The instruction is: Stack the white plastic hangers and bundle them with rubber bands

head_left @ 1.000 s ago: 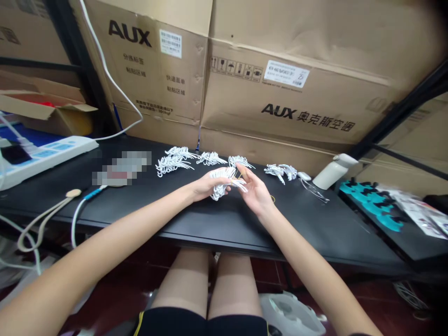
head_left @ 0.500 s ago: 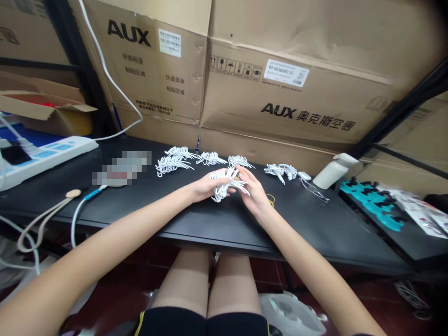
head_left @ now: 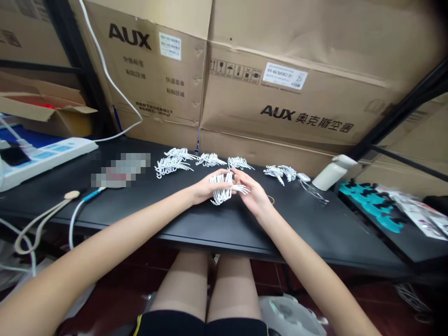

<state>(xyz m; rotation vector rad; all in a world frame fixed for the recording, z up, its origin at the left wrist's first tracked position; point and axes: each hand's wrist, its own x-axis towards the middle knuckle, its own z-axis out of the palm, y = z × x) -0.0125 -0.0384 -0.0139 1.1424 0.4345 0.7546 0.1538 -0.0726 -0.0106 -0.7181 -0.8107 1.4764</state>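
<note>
Over the middle of the black table [head_left: 217, 228], my left hand [head_left: 203, 189] is closed around a bundle of white hooks [head_left: 221, 189], its thumb across the front. The curved ends hang to the left and the straight ends point right. My right hand [head_left: 251, 192] has its curled fingers against the straight-end side of the bundle; the exact grip of its fingertips is partly hidden. A thin yellowish line crosses the bundle near the left thumb tip, too small to make out well. Beside the right wrist lies a yellow rubber band [head_left: 270, 199], partly covered by it.
Behind my hands lie more white hook bundles [head_left: 173, 165], [head_left: 210, 159], [head_left: 240, 163], [head_left: 280, 173]. To the right are glasses [head_left: 313, 191], a white bottle [head_left: 334, 172] and teal items [head_left: 373, 205]. A power strip [head_left: 49, 158] and cables sit left. Cardboard boxes [head_left: 231, 100] form the back.
The bundle has turned slightly in my left hand, so its curved ends now fan out more evenly. My right fingers have shifted a little lower around the straight ends.
</note>
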